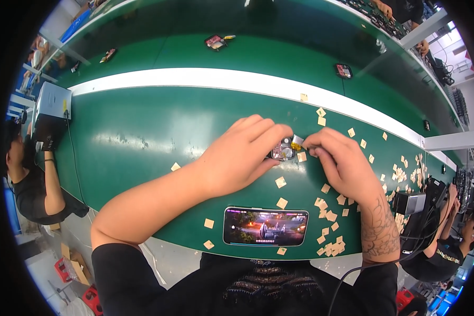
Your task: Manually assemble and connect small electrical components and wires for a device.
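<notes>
Part: small metal-and-clear assembly [283, 149] sits on green belt [142, 137], mid-table, between your hands.
Left hand [237, 158]: your fingers curl closed on the part, likely pinning it steady; forearm angled in from lower left.
Right hand [342, 163]: your fingertips pinch a tan paper tab [297, 141] at the part's edge; wrist bent inward.
Scraps: tan squares [329, 216] lie scattered, mostly right.
Phone [265, 226]: flat at near edge, screen lit.

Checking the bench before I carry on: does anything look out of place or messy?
Yes. Small tan paper squares lie scattered loose across the green table, thickest at the right. A phone showing video lies at the near edge.
</notes>
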Tool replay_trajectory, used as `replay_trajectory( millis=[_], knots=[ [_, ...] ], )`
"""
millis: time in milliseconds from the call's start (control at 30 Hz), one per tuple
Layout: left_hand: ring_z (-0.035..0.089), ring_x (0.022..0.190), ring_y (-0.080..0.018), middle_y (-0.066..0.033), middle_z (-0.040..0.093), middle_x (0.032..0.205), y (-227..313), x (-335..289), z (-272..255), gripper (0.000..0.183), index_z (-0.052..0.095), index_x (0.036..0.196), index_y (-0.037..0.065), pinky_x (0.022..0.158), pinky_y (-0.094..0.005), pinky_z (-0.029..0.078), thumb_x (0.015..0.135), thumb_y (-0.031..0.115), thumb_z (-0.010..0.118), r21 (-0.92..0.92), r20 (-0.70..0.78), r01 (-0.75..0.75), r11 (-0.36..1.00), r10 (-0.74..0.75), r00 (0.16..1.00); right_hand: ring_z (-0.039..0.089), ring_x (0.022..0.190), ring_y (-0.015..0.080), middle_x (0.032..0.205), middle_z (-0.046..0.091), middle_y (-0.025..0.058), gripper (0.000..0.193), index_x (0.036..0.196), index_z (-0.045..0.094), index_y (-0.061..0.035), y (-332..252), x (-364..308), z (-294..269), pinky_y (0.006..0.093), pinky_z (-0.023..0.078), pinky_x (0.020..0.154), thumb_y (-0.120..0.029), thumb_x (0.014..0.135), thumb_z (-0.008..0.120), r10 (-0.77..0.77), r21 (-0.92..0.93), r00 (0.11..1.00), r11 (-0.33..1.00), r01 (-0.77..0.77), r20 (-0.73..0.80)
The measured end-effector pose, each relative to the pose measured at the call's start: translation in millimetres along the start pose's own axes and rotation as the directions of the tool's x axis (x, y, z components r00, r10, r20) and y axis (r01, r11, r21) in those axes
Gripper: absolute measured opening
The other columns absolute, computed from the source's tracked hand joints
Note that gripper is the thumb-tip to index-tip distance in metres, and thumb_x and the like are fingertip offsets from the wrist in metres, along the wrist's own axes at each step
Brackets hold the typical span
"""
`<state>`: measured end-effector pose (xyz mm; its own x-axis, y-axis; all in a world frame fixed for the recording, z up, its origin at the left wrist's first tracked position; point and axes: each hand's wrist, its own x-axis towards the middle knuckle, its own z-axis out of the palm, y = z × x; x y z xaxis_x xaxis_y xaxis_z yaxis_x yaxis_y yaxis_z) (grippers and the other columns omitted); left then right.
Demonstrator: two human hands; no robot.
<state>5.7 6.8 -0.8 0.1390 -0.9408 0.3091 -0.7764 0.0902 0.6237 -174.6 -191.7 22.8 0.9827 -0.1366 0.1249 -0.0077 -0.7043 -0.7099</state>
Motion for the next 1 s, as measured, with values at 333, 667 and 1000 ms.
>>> replay_trajectory(
  millis=[333, 667, 1000],
  knots=[
    [0.063, 0.107, -0.0305, -0.0083, 0.067, 0.119, -6.4, -1.6, 0.0, 0.034, 0.071, 0.118, 0.010, 0.097, -0.0441, 0.053, 0.086, 0.015, 0.083, 0.195, 0.041, -0.130, 0.972, 0.125, 0.991, 0.069, 0.081, 0.0308, 0.099, 0.068, 0.0096, 0.018, 0.107, 0.067, -0.0064, -3.5, 4.1, -4.1, 0.0409, 0.055, 0.068, -0.012, 0.094, 0.078, 0.075, -0.211, 0.996, 0.974, -0.085, -0.051],
    [0.066, 0.105, -0.0280, -0.0091, 0.070, 0.121, -4.7, -3.0, 0.0, 0.029, 0.075, 0.114, 0.011, 0.096, -0.0437, 0.054, 0.087, 0.018, 0.081, 0.296, 0.044, -0.202, 0.934, 0.198, 0.979, 0.068, 0.089, 0.0280, 0.097, 0.065, 0.0098, 0.025, 0.115, 0.068, -0.0071, -2.3, 11.3, 1.0, 0.0374, 0.055, 0.077, -0.004, 0.092, 0.078, 0.212, 0.160, 0.975, 0.962, -0.220, 0.069],
    [0.066, 0.106, -0.0276, -0.0096, 0.070, 0.120, -1.3, -3.3, 0.4, 0.031, 0.075, 0.114, 0.011, 0.096, -0.0437, 0.054, 0.085, 0.019, 0.081, 0.309, 0.067, -0.223, 0.925, 0.212, 0.975, 0.070, 0.093, 0.0305, 0.100, 0.068, 0.0114, 0.024, 0.111, 0.066, -0.0037, -4.6, 10.3, -4.7, 0.0393, 0.056, 0.080, -0.003, 0.091, 0.078, 0.104, 0.011, 0.988, 0.994, -0.106, 0.113]
  ],
)
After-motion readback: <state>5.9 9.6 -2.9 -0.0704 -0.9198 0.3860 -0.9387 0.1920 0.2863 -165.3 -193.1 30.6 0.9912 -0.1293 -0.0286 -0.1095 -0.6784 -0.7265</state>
